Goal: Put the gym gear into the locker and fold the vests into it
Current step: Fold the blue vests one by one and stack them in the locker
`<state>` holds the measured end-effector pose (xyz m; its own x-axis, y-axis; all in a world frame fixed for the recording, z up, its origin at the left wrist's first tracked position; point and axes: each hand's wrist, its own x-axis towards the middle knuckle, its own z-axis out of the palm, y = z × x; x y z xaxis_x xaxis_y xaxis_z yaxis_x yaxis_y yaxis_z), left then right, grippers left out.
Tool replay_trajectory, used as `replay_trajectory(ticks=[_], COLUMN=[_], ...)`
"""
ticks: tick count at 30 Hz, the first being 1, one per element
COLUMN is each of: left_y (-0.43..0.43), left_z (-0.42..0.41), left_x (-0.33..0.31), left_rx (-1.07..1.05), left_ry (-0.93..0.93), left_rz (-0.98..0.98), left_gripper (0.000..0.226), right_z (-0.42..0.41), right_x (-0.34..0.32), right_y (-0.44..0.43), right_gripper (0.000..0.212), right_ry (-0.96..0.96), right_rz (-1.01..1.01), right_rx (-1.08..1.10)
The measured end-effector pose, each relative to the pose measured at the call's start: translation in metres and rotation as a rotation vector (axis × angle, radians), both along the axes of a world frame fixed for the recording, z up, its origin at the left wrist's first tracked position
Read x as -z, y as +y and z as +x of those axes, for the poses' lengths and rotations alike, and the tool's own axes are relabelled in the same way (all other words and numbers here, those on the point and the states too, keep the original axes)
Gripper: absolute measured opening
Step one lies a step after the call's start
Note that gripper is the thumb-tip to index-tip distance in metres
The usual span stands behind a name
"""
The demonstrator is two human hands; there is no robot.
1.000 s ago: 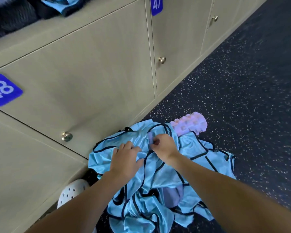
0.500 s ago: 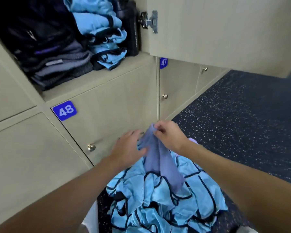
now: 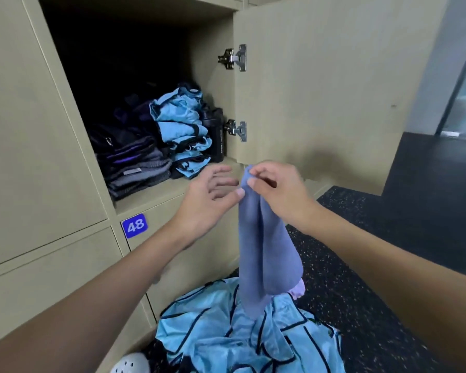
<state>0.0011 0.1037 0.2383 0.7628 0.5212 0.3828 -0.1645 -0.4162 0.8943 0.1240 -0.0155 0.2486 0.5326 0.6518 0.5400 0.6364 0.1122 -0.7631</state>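
Note:
My right hand (image 3: 277, 192) pinches the top edge of a grey-blue cloth (image 3: 264, 251) that hangs down in front of the lockers. My left hand (image 3: 207, 200) is beside it with fingers spread, its thumb touching the cloth's left edge. Below, a heap of light blue vests with dark trim (image 3: 242, 332) lies on the floor. The open locker (image 3: 172, 184) holds a stack of folded blue vests (image 3: 183, 133), dark folded clothes (image 3: 129, 160) and a dark bottle (image 3: 215, 133). A pink foam roller (image 3: 297, 289) peeks out behind the cloth.
The locker door (image 3: 320, 90) stands open to the right. Closed locker 48 (image 3: 134, 226) is below the open one. A white perforated shoe (image 3: 131, 363) shows at the bottom. Dark speckled floor (image 3: 374, 305) extends right.
My right hand has pulled the grey-blue cloth up out of the vest heap to locker height. My left hand let go of the heap and rose beside it. The view tilted up to the open locker.

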Motion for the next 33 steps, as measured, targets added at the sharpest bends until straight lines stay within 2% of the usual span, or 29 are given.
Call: replay_trajectory(ticks=[2, 6, 10, 13, 16, 20, 22, 25, 26, 28, 29, 32, 33], left_y=[-0.002, -0.001, 0.005, 0.009, 0.016, 0.023, 0.024, 0.027, 0.027, 0.025, 0.025, 0.028, 0.03], left_z=[-0.001, 0.0, 0.005, 0.009, 0.011, 0.008, 0.004, 0.001, 0.001, 0.001, 0.001, 0.0, 0.0], left_x=[0.002, 0.007, 0.007, 0.0, -0.009, -0.014, -0.017, -0.022, -0.023, -0.025, -0.025, -0.023, -0.021], left_rx=[0.045, 0.022, -0.014, -0.105, -0.151, -0.169, -0.189, -0.18, -0.178, -0.189, -0.204, -0.267, -0.275], left_ry=[0.056, 0.109, 0.137, 0.061, -0.017, -0.049, -0.075, -0.133, -0.142, -0.142, -0.14, -0.099, -0.059], left_rz=[-0.041, 0.083, 0.138, 0.117, 0.062, 0.062, 0.076, 0.029, 0.011, -0.005, 0.005, 0.046, 0.051], left_gripper=[0.039, 0.003, 0.014, 0.02, 0.017, 0.015, 0.016, 0.016, 0.015, 0.017, 0.018, 0.012, 0.016], right_z=[-0.004, -0.007, -0.002, 0.003, 0.004, 0.009, 0.013, 0.018, 0.018, 0.016, 0.016, 0.014, 0.013], right_x=[0.004, 0.015, 0.026, 0.038, 0.052, 0.055, 0.053, 0.061, 0.065, 0.072, 0.074, 0.068, 0.064], right_y=[-0.003, -0.005, 0.002, 0.004, 0.004, 0.01, 0.012, 0.012, 0.011, 0.009, 0.009, 0.006, 0.005], right_gripper=[0.006, 0.006, 0.01, 0.023, 0.017, 0.015, 0.008, 0.04, 0.04, 0.014, 0.003, 0.02, 0.026], right_ry=[0.031, 0.058, 0.106, 0.247, 0.223, 0.193, 0.266, 0.435, 0.45, 0.433, 0.428, 0.435, 0.428], right_rz=[0.005, -0.043, -0.079, -0.268, -0.456, -0.345, -0.28, -0.42, -0.494, -0.529, -0.494, -0.315, -0.267], right_rx=[-0.015, -0.041, -0.02, -0.099, -0.142, 0.006, 0.049, 0.025, 0.024, 0.04, 0.06, 0.092, 0.101])
